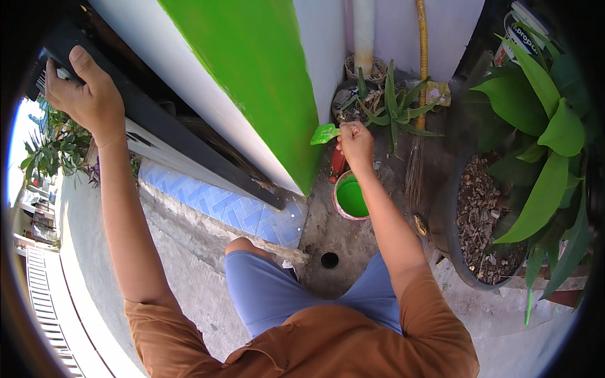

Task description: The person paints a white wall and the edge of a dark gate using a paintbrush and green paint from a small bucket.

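At 1 o'clock, the brush [324, 134] has bristles slick with wet paint; at 4, glossy liquid paint [355, 200] fills a bucket [336, 199], smooth like plastic. The wall [252, 75] at 11 is smooth. The dark bar [189, 145] at 10 is smooth, perhaps painted metal. Glazed tiles [220, 203] shine at 9, rough concrete [189, 264] at 8, matt shirt cloth [334, 340] at 6.

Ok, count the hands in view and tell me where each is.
2. The left hand is at the dark panel, upper left; the right hand, near the middle, holds a green-coated brush near the paint tub.
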